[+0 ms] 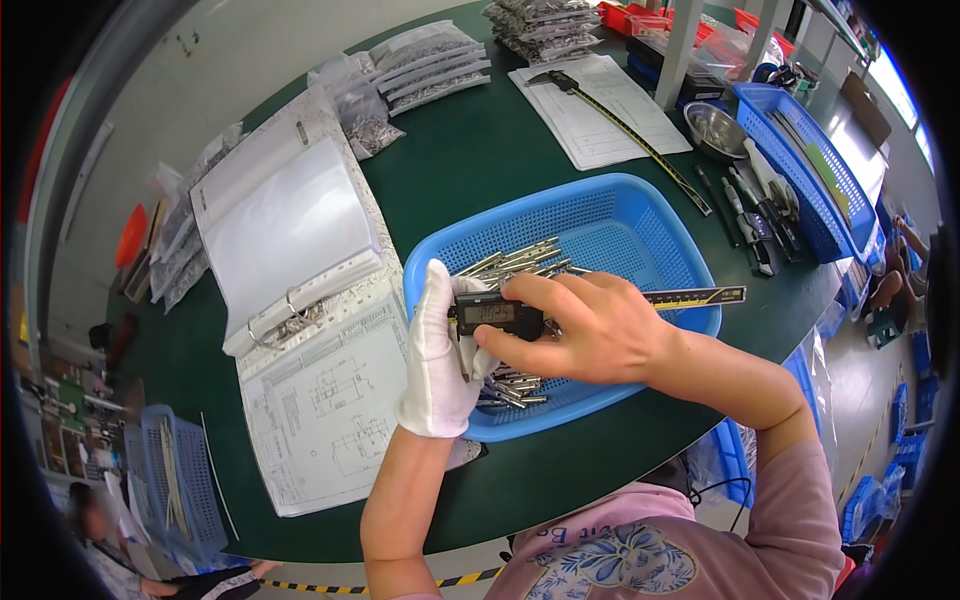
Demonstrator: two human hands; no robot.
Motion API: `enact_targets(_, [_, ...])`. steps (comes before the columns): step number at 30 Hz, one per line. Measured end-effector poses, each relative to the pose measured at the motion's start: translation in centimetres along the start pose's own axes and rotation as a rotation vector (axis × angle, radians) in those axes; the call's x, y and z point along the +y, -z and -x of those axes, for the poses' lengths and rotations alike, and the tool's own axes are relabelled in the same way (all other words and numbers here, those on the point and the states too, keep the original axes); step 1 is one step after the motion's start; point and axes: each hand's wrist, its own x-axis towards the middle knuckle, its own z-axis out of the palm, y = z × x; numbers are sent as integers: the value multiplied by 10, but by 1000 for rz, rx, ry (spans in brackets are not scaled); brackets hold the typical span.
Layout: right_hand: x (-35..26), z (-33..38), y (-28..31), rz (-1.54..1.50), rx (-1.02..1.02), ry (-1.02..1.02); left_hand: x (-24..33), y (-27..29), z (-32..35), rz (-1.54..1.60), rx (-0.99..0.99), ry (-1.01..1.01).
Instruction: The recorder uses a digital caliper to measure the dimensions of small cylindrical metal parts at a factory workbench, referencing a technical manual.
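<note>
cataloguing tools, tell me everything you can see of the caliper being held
The caliper has a black housing with a grey display showing digits and a long black-and-yellow beam, apparently metal. It is held crosswise over the blue basket, beam pointing right. The bare right hand grips it; the gloved left hand is at its display end.

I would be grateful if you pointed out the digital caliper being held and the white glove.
Held digital caliper [492, 314], head view: on its display.
White glove [433, 368], head view: on the middle of its fabric.
</note>
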Motion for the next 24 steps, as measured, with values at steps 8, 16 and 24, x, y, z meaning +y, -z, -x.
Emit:
enact_targets(8, [-1,0,1,-12,9,5,-2,4,-2,-30,-22,-3])
enact_targets(16, [3,1,2,-19,71,22,-3,6,-2,44,-67,0])
enact_targets(24, [3,2,-1,43,66,38,-2,3,-2,52,-42,8])
